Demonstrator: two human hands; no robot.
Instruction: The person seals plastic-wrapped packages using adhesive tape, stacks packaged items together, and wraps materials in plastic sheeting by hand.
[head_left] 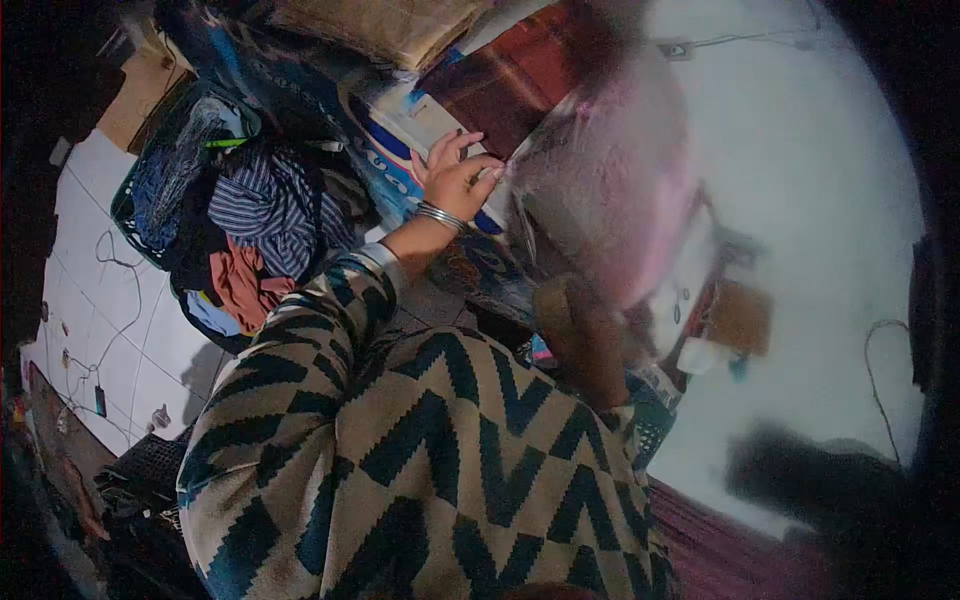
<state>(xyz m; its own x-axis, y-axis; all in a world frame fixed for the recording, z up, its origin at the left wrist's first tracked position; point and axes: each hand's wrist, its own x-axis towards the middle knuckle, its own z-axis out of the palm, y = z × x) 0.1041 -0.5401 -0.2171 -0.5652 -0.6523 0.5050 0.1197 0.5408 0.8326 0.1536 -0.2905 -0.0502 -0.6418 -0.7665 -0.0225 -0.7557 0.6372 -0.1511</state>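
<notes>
My left hand (458, 182), with silver bangles at the wrist, reaches forward with thumb and index finger pinched together and the other fingers spread. The pinch meets the edge of a clear plastic bag (615, 190) with something pink in it, and this edge appears to be between the fingertips. Just beyond the fingers lies a dark red folded cloth (520, 75). Under the hand is a blue and white printed packet (395, 175). A blurred brown shape, apparently my right hand and forearm (580, 345), lies low beside the bag; its fingers cannot be made out.
On the left, a dark green basket (128, 205) holds crumpled clothes, among them a striped blue cloth (265, 205) and a salmon cloth (245, 285). A cable (135, 300) runs over white floor tiles. A cardboard box (385, 30) stands at the back. Haze blurs the right side.
</notes>
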